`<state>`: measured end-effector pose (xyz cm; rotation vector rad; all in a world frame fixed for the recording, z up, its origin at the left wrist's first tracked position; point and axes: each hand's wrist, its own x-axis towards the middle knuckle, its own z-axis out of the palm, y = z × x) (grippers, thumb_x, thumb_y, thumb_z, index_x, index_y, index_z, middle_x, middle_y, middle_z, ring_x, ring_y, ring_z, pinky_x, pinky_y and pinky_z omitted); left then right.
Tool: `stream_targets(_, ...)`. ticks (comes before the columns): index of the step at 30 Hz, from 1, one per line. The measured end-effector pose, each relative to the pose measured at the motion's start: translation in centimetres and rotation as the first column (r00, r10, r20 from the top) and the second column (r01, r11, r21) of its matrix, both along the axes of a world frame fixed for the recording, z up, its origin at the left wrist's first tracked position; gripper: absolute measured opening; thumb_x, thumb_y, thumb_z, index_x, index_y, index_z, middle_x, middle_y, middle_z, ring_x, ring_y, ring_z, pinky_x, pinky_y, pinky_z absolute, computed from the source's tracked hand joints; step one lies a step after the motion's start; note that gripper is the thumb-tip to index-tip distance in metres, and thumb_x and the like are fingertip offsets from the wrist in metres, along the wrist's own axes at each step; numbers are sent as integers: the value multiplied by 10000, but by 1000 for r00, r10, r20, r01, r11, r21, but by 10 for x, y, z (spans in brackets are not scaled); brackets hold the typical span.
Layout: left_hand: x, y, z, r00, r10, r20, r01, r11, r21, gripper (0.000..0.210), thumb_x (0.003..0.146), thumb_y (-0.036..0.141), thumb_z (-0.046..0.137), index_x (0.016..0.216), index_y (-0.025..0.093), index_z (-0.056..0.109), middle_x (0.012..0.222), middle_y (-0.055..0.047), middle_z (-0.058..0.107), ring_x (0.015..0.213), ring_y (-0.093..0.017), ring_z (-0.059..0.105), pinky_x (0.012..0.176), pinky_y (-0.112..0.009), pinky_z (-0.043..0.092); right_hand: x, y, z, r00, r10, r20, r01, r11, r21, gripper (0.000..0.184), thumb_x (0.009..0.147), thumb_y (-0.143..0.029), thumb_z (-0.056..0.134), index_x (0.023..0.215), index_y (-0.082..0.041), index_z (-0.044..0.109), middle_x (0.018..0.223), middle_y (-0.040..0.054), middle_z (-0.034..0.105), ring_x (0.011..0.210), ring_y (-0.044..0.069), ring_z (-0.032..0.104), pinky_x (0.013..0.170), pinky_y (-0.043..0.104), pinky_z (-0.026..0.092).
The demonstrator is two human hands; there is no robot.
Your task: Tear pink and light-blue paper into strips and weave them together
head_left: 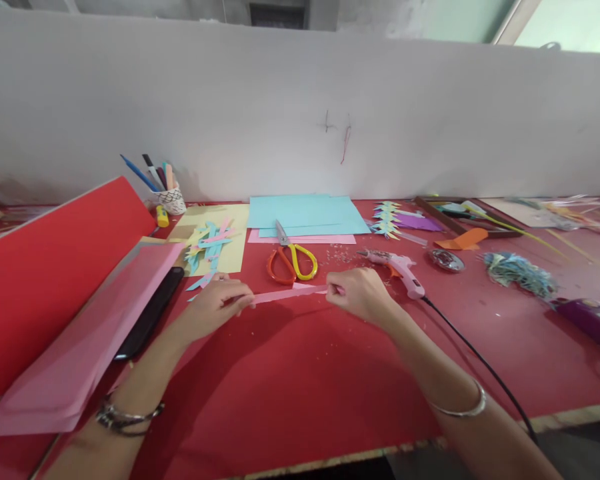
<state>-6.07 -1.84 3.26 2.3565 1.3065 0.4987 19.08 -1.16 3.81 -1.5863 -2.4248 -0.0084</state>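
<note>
A narrow pink paper strip [285, 295] is stretched between my two hands, just above the red tabletop. My left hand [220, 303] pinches its left end between thumb and fingers. At the other end, my right hand [357, 293] is closed around the strip, with the fingers curled. Just beyond the strip lie scissors [305, 261] with one red and one yellow handle, blades pointing away. A pink glue gun [395, 265] with a black cord rests to the right of my right hand. Woven strips of yellow, blue and pink paper [213, 243] lie beyond my left hand.
Blue paper sheets [300, 210] lie at the back by the white partition. At left are pink sheets [80, 360], a black phone-like object [150, 313], a red board [55, 267] and a pen cup [171, 199]. A yarn bundle [520, 273] and a wooden tray [500, 223] are right.
</note>
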Motion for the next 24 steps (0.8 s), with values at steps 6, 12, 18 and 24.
stream_targets(6,-10,3,3,999,42,-4,-42,999,18,367,791,410,278,545,191,440,512,36,505,537,-117,448,734,-289,313,-2,-1,0,995,-70,69,65,995,79,176,642,-188,408,519,-175,534,465,-1,511,430,85,343,457,227,138)
stream_targets(12,-18,3,4,998,55,-3,-55,997,45,377,814,398,280,543,188,436,505,38,459,514,-112,431,661,-251,323,0,-1,-3,997,-78,11,73,968,240,203,673,-158,398,526,-169,538,464,9,523,447,102,386,465,229,197)
stream_targets(18,-14,3,1,999,40,-34,-38,998,56,342,824,344,319,592,180,508,527,31,502,550,-119,462,674,-263,326,-12,-9,-7,965,242,-100,-178,886,428,207,737,-168,409,848,-139,582,841,83,622,766,174,509,712,284,345)
stream_targets(24,7,-3,-11,993,-118,-6,118,992,49,353,835,359,340,628,173,556,553,22,583,547,-116,494,615,-240,347,-36,-21,-23,904,419,-88,-393,893,218,194,811,-245,407,818,-163,583,728,42,624,679,142,515,664,265,340)
